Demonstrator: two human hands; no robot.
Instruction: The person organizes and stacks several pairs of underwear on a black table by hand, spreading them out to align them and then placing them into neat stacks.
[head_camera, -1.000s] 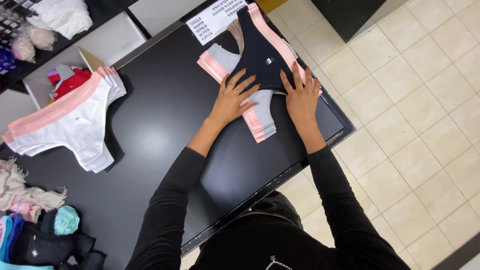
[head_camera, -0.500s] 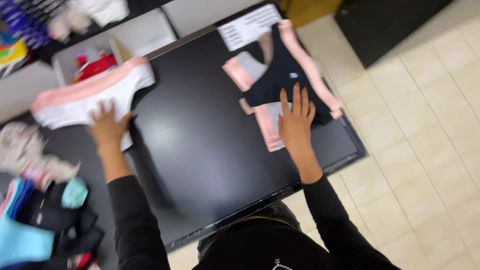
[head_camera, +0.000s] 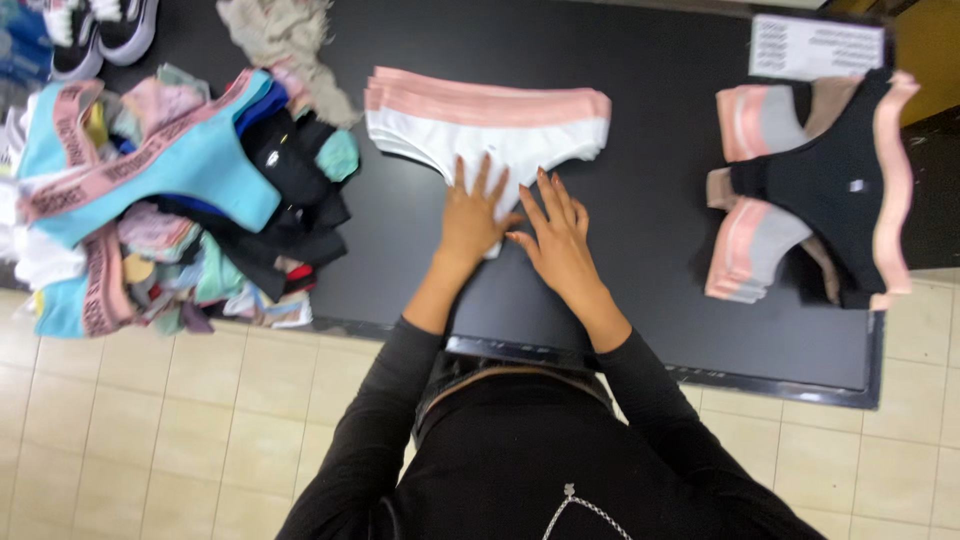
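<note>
White pink-banded briefs (head_camera: 487, 128) under left hand (head_camera: 470, 215) and right hand (head_camera: 556, 238), both hands flat, fingers spread.

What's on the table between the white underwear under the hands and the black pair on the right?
Nothing: in the head view, only bare black table lies between the white underwear and the black pair.

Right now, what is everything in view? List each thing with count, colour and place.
white underwear: small stack, white with pink waistband, table centre, under both hands
folded underwear stack: one stack, black, grey and pink, table right
underwear pile: many, mixed colours, table left
paper sheet: one, white, far right corner
shoes: two, black and white, top left
table: one, black
left hand: flat on white underwear
right hand: flat on its lower edge
</note>
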